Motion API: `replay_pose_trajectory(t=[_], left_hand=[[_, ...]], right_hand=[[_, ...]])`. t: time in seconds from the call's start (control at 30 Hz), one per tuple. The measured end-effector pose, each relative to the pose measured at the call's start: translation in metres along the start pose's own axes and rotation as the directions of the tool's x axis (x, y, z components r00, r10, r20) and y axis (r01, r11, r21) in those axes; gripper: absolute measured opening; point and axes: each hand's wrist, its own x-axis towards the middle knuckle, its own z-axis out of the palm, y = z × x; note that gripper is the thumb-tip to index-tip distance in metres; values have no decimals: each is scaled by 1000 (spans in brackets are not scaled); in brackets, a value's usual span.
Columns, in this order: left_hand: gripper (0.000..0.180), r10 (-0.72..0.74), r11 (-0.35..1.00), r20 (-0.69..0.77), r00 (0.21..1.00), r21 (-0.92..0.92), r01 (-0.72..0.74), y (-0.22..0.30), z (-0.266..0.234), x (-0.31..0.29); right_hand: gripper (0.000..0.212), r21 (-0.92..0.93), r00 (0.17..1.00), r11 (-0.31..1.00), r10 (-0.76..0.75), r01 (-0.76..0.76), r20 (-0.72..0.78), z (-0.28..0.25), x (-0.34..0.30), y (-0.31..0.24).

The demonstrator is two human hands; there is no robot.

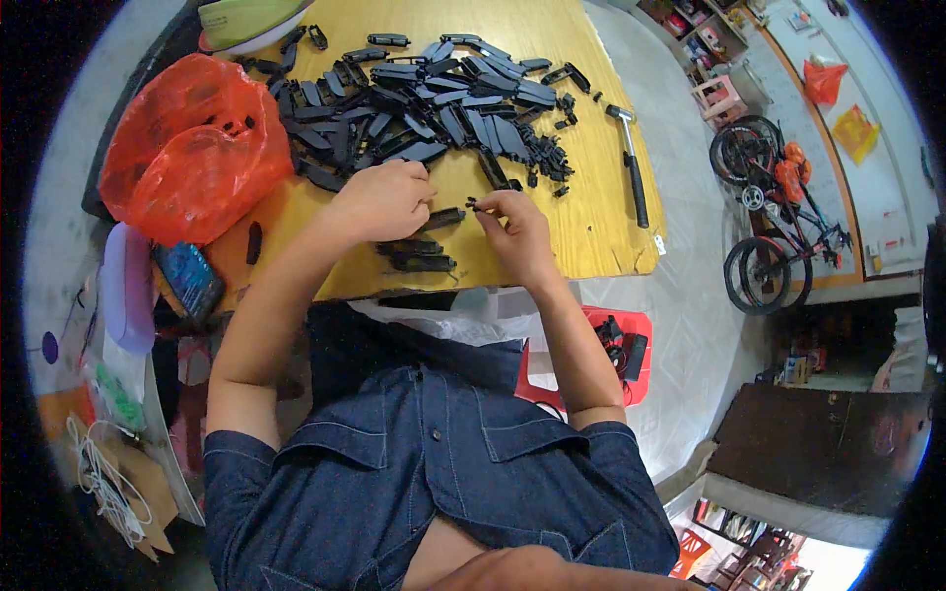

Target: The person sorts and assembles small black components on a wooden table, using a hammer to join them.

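Observation:
My right hand (pixel 518 232) pinches a small black plastic piece (pixel 473 204) between thumb and forefinger, over the yellow table (pixel 581 148). My left hand (pixel 386 202) is beside it with the fingers curled in at the near edge of the pile; anything within them is hidden. Several long black plastic parts (pixel 419 261) lie in a row just below my hands. Beyond them spreads a big heap of flat, elongated black plastic parts (pixel 424 98). At its right side is a cluster of small black pieces (pixel 548 158).
A red plastic bag (pixel 192 163) stands at the left of the table, with a phone-like dark item (pixel 187 279) and a purple case (pixel 128 286) nearer. A hammer (pixel 632 167) lies by the right edge. A red tray (pixel 631 360) with black items is below; a bicycle (pixel 764 217) stands farther right.

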Motion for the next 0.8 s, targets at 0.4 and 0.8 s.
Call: replay_pose_trajectory(t=[0.4, 0.8], left_hand=[[24, -60, 984, 120, 991, -161, 79, -2, -6, -13], [25, -74, 980, 70, 995, -180, 86, -3, 0, -16]], right_hand=[[17, -244, 896, 877, -347, 414, 275, 10, 19, -20], [16, -403, 930, 889, -61, 216, 364, 11, 14, -26]])
